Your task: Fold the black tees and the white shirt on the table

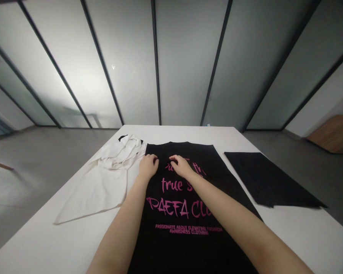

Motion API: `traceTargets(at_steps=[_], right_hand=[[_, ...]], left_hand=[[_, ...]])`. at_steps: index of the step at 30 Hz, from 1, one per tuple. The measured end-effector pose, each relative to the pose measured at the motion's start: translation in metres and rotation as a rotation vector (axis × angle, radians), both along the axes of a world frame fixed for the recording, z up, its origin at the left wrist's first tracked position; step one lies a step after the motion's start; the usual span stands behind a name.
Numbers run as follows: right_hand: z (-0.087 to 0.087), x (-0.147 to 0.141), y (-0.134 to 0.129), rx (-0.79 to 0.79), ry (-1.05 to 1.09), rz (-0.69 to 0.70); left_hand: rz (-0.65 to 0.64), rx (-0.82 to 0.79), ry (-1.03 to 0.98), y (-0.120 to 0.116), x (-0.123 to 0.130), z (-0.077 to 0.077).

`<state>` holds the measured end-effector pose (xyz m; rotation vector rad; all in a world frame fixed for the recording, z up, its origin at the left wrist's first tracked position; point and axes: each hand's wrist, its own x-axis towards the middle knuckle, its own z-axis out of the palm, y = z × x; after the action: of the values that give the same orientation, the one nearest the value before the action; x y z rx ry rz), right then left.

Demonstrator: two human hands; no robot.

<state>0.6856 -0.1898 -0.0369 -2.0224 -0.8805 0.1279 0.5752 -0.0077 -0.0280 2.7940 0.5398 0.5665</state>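
A black T-shirt [165, 247] with pink lettering lies flat down the middle of the table, its far end squared off. My left hand [148, 166] rests at the shirt's far left edge, fingers slightly bent and thumb apart. On the upper part of the print is my right hand [181, 166], with its index finger stretched out and thumb apart, covering some letters. Neither hand shows cloth gripped between the fingers. Left of the shirt lies a white garment [103, 186], bunched at its far end and spread flat nearer me.
A folded black garment [271, 179] lies on the right side of the white table [177, 131]. Frosted glass panels [183, 68] with dark frames stand beyond the table. A wooden piece [333, 133] is on the floor at far right.
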Motion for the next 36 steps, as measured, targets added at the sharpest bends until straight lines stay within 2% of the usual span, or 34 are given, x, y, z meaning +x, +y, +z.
traceTargets(at_steps=[2, 4, 7, 9, 12, 15, 19, 22, 25, 29, 31, 34, 36], right_hand=[[0.000, -0.008, -0.018, -0.026, -0.043, -0.001], [-0.003, -0.011, -0.042, -0.057, -0.069, -0.035], [-0.011, -0.007, -0.087, -0.147, -0.117, -0.167], [-0.017, -0.002, -0.120, -0.199, -0.171, -0.264], [-0.023, 0.003, -0.162, -0.157, -0.221, -0.317], [-0.023, 0.003, -0.191, -0.139, -0.276, -0.414], [-0.019, -0.007, -0.214, -0.355, -0.258, -0.657], [-0.016, -0.020, -0.223, -0.540, -0.225, -0.763], [-0.013, -0.033, -0.228, -0.628, -0.242, -0.770], [-0.010, -0.048, -0.237, -0.668, -0.211, -0.749], [-0.008, -0.055, -0.243, -0.685, -0.171, -0.746], [-0.004, -0.064, -0.254, -0.695, -0.101, -0.735], [0.000, -0.070, -0.261, -0.705, -0.047, -0.728]], left_hand=[[-0.094, -0.004, 0.052, -0.013, 0.004, -0.010], [-0.131, 0.003, 0.061, -0.018, 0.005, -0.019], [-0.173, -0.002, 0.021, -0.015, 0.002, -0.028], [-0.179, -0.013, -0.014, -0.010, -0.001, -0.029], [-0.160, -0.027, -0.043, -0.007, -0.005, -0.026], [-0.072, -0.045, -0.037, -0.008, -0.013, -0.022], [0.086, -0.051, -0.001, -0.011, -0.028, -0.019], [0.145, -0.047, 0.027, -0.016, -0.040, -0.018], [0.168, -0.026, 0.034, -0.023, -0.049, -0.017], [0.191, 0.027, 0.039, -0.036, -0.061, -0.013], [0.242, 0.065, 0.056, -0.040, -0.070, -0.010], [0.320, 0.114, 0.137, -0.039, -0.090, -0.006], [0.338, 0.086, 0.234, -0.035, -0.105, -0.003]])
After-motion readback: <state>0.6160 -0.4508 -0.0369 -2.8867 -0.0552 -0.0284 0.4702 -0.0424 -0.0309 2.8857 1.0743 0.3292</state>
